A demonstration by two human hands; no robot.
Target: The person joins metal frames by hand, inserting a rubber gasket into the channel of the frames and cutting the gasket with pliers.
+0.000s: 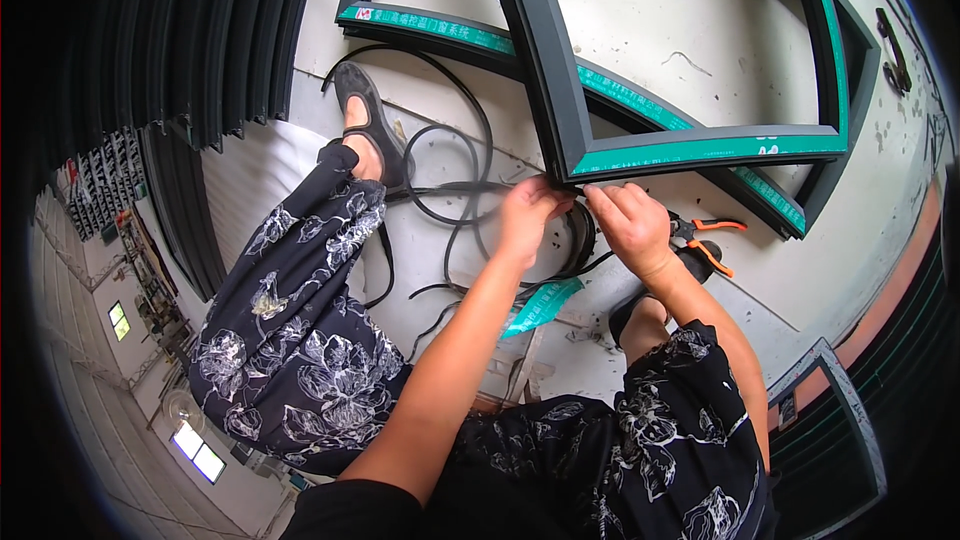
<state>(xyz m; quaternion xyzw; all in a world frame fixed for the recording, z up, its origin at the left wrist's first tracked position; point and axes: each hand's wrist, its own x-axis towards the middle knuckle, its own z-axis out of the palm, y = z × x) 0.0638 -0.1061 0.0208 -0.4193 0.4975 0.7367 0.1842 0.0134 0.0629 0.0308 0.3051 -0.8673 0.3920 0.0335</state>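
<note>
A dark grey window frame (562, 90) with green protective film stands tilted before me, its near corner pointing down at my hands. My left hand (530, 218) is closed in a pinch just left of that corner, on a thin black rubber strip. On the corner's right, my right hand (632, 224) is curled shut, thumb and forefinger pressed together at the frame's lower edge on the strip. The fingertips of both hands are partly hidden by the corner. Loose loops of the black rubber strip (488, 140) spread over the floor below and left of my hands.
Orange-handled pliers (708, 240) lie right of my right hand, near my shoe. Another filmed frame (630, 98) lies behind the first. A scrap of green film (543, 307) is on the floor between my legs. Dark profiles (215, 30) stand at the left.
</note>
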